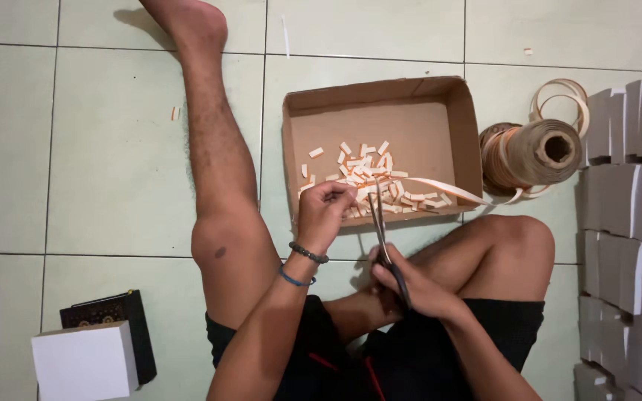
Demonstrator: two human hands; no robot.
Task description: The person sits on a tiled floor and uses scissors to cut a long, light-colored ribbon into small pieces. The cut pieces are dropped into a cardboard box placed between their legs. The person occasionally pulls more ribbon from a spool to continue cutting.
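The person sits on the tiled floor (113, 148), and the step in hand appears to be snipping short pieces off a pale strip. The left hand (325, 212), at the centre of the frame, is closed with fingertips pinched on the end of the strip (440, 189), which runs right to a roll of strip (533, 156) lying right of centre. The right hand (410, 286), just below, is closed around the handles of the scissors (380, 230), whose blades point up toward the pinched end. Cut pieces (380, 182) lie heaped in the open cardboard box (380, 93) just above the hands. The next cut seems to call for holding the strip taut over the box so the piece drops inside. A white box (83, 364) sits at lower left; grey box stacks (629, 223) fill the right edge.
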